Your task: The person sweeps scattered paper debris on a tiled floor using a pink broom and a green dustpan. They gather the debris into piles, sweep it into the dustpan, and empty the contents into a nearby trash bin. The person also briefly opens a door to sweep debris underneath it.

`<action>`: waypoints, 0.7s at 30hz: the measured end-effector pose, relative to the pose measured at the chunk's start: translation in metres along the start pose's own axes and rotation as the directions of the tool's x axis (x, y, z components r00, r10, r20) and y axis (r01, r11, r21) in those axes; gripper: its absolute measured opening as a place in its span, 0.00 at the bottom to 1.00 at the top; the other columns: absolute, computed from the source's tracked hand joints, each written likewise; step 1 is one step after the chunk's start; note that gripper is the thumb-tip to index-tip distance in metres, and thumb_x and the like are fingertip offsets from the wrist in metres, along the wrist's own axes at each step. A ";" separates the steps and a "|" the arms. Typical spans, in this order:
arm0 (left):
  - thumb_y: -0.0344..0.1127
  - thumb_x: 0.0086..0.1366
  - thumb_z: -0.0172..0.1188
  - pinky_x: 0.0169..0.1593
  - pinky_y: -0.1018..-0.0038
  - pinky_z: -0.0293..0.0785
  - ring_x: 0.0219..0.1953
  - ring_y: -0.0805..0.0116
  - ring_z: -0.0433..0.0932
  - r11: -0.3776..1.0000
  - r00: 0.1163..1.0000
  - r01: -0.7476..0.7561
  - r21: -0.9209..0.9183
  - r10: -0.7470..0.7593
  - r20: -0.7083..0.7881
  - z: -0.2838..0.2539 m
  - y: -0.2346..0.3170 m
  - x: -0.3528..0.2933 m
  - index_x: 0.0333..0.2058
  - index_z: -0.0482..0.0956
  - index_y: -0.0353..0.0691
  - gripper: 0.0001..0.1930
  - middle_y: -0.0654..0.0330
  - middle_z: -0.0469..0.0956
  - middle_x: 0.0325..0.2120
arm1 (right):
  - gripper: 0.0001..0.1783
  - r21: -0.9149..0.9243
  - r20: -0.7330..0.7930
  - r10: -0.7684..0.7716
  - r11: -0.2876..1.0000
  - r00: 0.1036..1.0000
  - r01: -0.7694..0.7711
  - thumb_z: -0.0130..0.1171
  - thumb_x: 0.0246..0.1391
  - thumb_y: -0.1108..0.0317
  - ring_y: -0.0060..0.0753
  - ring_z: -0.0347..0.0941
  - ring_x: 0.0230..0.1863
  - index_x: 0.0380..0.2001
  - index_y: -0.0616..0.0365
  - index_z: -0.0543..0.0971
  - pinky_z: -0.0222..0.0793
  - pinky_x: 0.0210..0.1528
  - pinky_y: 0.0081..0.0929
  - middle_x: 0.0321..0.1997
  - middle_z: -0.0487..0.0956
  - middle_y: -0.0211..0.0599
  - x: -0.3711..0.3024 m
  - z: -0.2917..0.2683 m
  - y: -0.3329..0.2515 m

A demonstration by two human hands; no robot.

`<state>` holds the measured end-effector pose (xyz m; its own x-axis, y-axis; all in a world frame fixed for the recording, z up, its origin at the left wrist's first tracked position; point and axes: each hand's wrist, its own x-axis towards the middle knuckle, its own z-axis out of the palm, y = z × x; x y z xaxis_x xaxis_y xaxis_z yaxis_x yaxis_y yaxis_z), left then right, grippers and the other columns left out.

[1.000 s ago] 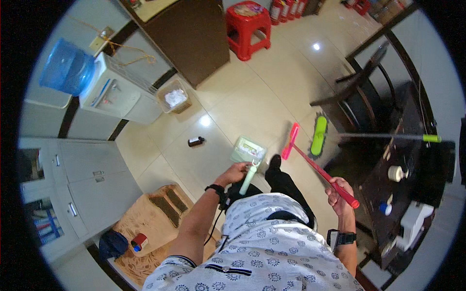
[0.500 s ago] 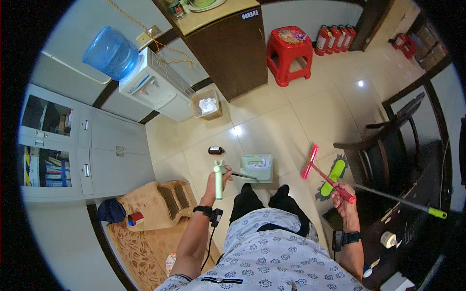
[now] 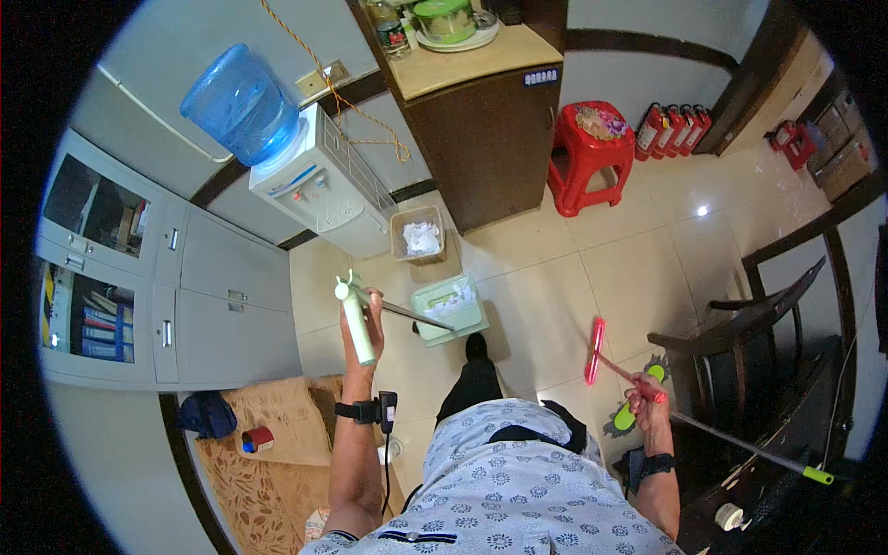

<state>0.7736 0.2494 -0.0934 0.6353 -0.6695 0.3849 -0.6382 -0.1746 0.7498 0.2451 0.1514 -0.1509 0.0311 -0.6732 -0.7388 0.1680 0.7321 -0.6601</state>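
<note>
Dustpan handle, a pale green plastic grip (image 3: 356, 324) standing nearly upright, is clasped by the left hand (image 3: 363, 326), whose fingers are wrapped tightly around it. From the grip a thin dark rod slants down to the right to a pale green plastic dustpan (image 3: 449, 310), which rests on the beige tiled floor (image 3: 555, 277) with white scraps inside it. A red broom (image 3: 595, 350) with a slim red stick is pinched in the closed fingers of the right hand (image 3: 645, 402), its red head set down on the tiles well apart from the dustpan. A dark wristband is worn on each forearm.

Just beyond the dustpan a small brown waste bin (image 3: 418, 236) holding crumpled white paper is seen, beside a white water dispenser (image 3: 319, 185) topped by a blue bottle. A red plastic stool (image 3: 592, 153) stands farther back next to a dark brown cabinet (image 3: 490, 139). A dark wooden chair (image 3: 758, 324) is found just beside the right hand.
</note>
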 end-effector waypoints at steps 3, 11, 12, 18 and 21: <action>0.36 0.71 0.51 0.35 0.75 0.68 0.29 0.73 0.70 0.997 0.999 0.040 -0.064 -0.039 0.016 -0.006 -0.023 0.052 0.38 0.73 0.36 0.09 0.62 0.73 0.27 | 0.16 -0.009 -0.036 0.047 0.999 0.998 -0.047 0.52 0.57 0.57 0.24 0.66 0.10 0.39 0.59 0.75 0.61 0.10 0.19 0.19 0.76 0.42 0.013 0.032 0.003; 0.40 0.72 0.48 0.36 0.72 0.69 0.28 0.72 0.68 0.931 0.991 0.117 -0.346 -0.134 -0.024 0.006 -0.067 0.173 0.34 0.65 0.36 0.12 0.62 0.68 0.23 | 0.17 -0.062 -0.058 0.067 0.996 0.996 -0.070 0.57 0.52 0.58 0.26 0.69 0.13 0.40 0.60 0.77 0.63 0.11 0.20 0.20 0.75 0.43 0.031 0.107 0.019; 0.40 0.72 0.48 0.36 0.72 0.69 0.27 0.73 0.67 0.958 0.993 0.071 -0.278 -0.095 -0.072 0.010 -0.068 0.182 0.33 0.65 0.36 0.13 0.62 0.67 0.22 | 0.17 -0.052 -0.045 0.084 0.995 0.995 -0.087 0.57 0.52 0.59 0.26 0.68 0.13 0.39 0.60 0.77 0.63 0.11 0.20 0.20 0.75 0.43 0.033 0.111 0.018; 0.47 0.70 0.53 0.22 0.77 0.62 0.17 0.77 0.61 0.874 0.909 0.260 -0.410 -0.365 -0.203 0.042 -0.070 0.243 0.26 0.65 0.41 0.17 0.68 0.61 0.15 | 0.15 -0.068 -0.038 0.114 0.991 0.993 -0.116 0.56 0.53 0.59 0.26 0.67 0.12 0.36 0.60 0.78 0.62 0.11 0.21 0.18 0.74 0.42 0.047 0.120 -0.003; 0.51 0.70 0.51 0.20 0.79 0.57 0.15 0.79 0.59 0.898 0.922 0.237 -0.371 -0.329 -0.205 0.050 -0.060 0.265 0.25 0.65 0.44 0.20 0.70 0.59 0.14 | 0.18 -0.038 0.030 0.095 0.995 0.995 -0.094 0.56 0.53 0.56 0.27 0.67 0.12 0.36 0.60 0.78 0.59 0.11 0.21 0.19 0.75 0.44 0.063 0.122 -0.020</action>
<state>0.9591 0.0461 -0.0634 0.8847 -0.4115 0.2190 -0.2609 -0.0478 0.9642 0.3638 0.0820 -0.1673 0.0768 -0.6032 -0.7939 0.1272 0.7957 -0.5922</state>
